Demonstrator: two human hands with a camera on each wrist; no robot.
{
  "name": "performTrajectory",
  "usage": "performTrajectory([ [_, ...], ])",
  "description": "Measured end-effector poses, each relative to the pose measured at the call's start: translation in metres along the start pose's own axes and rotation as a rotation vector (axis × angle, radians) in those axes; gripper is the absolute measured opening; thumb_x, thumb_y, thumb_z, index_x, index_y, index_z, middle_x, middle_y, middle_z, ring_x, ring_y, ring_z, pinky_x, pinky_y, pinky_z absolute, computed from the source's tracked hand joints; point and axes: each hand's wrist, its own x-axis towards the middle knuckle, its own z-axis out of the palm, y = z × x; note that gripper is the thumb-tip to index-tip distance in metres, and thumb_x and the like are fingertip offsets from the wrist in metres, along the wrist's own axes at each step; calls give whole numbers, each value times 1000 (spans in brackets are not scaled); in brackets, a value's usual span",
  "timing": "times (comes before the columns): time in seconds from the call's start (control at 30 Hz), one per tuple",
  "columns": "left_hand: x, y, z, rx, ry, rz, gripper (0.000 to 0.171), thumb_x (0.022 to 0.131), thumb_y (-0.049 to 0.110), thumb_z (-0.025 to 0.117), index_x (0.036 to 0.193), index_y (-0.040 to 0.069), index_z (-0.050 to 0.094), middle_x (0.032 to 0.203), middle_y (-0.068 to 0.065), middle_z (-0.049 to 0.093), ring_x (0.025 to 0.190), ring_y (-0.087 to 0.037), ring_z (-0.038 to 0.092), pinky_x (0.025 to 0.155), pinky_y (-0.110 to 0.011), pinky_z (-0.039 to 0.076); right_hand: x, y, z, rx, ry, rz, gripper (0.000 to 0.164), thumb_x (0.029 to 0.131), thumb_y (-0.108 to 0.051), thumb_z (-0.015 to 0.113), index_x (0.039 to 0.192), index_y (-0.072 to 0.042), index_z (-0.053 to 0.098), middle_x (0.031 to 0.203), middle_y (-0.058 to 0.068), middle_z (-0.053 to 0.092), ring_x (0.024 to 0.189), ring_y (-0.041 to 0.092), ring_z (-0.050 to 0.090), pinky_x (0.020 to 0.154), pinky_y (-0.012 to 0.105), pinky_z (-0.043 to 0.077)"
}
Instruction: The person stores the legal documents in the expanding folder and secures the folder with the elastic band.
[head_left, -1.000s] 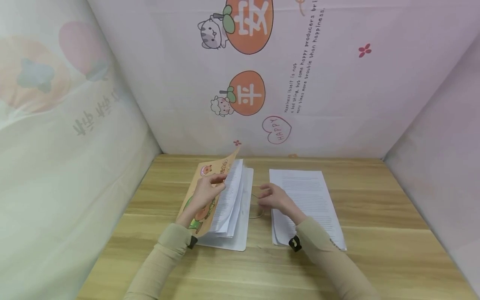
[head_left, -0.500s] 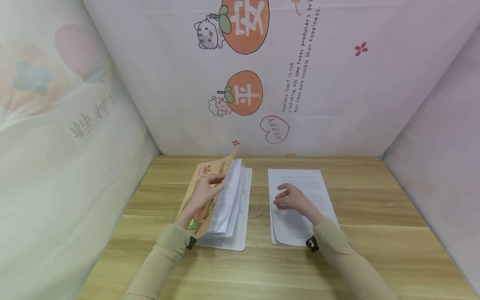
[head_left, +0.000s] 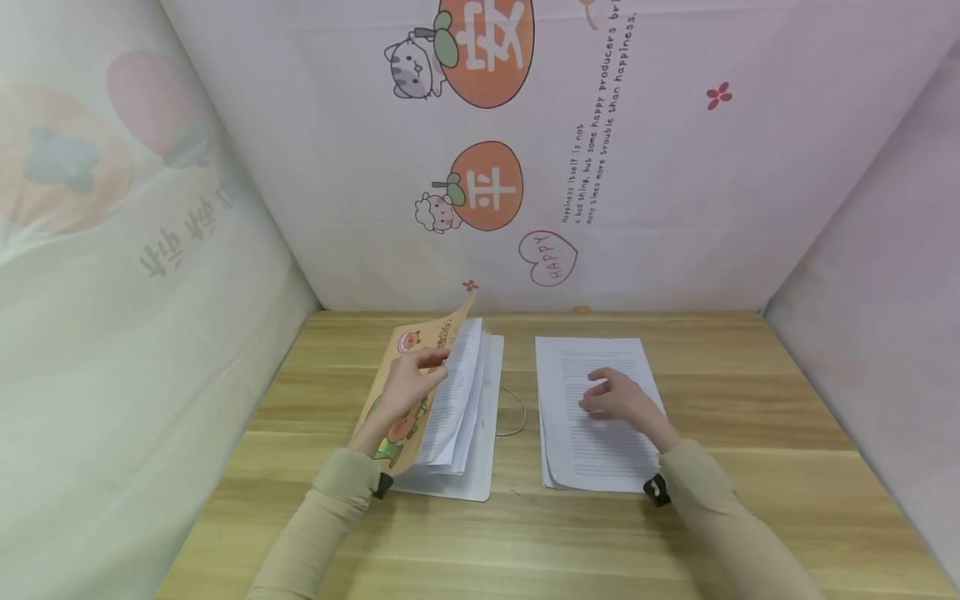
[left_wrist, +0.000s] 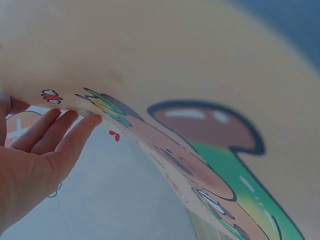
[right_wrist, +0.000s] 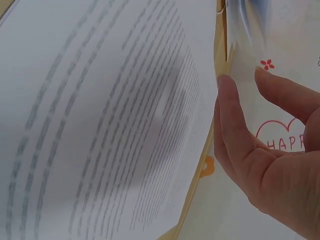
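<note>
A folder (head_left: pixel 393 354) with an orange cartoon cover stands partly open on the left of the table in the head view. My left hand (head_left: pixel 411 383) grips the cover's free edge and holds it raised; the left wrist view shows the fingers (left_wrist: pixel 55 135) at that edge. Inside are printed sheets (head_left: pixel 461 400) over a white back board. To its right lies a stack of printed paper (head_left: pixel 600 462), its near-left corner curled. Over that stack is my right hand (head_left: pixel 618 398), fingers loosely bent and holding nothing, with thumb and fingers apart in the right wrist view.
A thin elastic loop (head_left: pixel 523 412) sticks out from the folder's right edge between the two piles. The wooden table (head_left: pixel 525 550) meets a printed fabric wall (head_left: pixel 645 258) at the back, with fabric sides left and right.
My right hand has moved right, from the gap beside the elastic loop to over the paper stack. The left hand keeps the folder's cover raised as before.
</note>
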Motion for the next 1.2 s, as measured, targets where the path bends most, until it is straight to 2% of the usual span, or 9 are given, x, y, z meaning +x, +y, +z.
performTrajectory([
  [0.33,1,-1,-1,-13,-6,-1,41,88,12,60,127,4,66,128,-17,68,118,-28,65,94,-43,55,-7,12,-24,-19,-19,1,67,90,-8,66,142,16,31,122,36,57,96,28,71,89,44,58],
  [0.57,0,-1,-1,-15,-5,-7,40,88,12,60,127,6,66,128,-17,68,118,-28,65,95,-42,55,-12,19,-36,-4,-34,21,68,91,-8,65,142,18,28,123,36,55,95,23,70,89,42,58],
  [0.83,-1,1,-1,-28,-9,0,40,88,11,60,127,3,66,128,-19,68,118,-29,65,95,-44,55,-21,29,-49,0,-35,35,70,92,-8,63,143,19,24,124,37,53,100,30,69,91,42,58],
  [1.07,-2,0,-1,-19,-2,-3,39,88,12,60,127,6,67,128,-18,68,118,-29,65,95,-44,55,-31,34,-58,-52,-25,43,72,92,-9,63,142,22,22,127,42,49,102,35,68,90,41,58],
  [1.2,-2,-1,0,-20,1,5,39,88,11,60,126,7,67,127,-17,68,118,-28,65,95,-44,55,-33,35,-62,-109,12,44,75,90,-9,65,142,22,22,129,45,46,101,37,68,86,41,59],
])
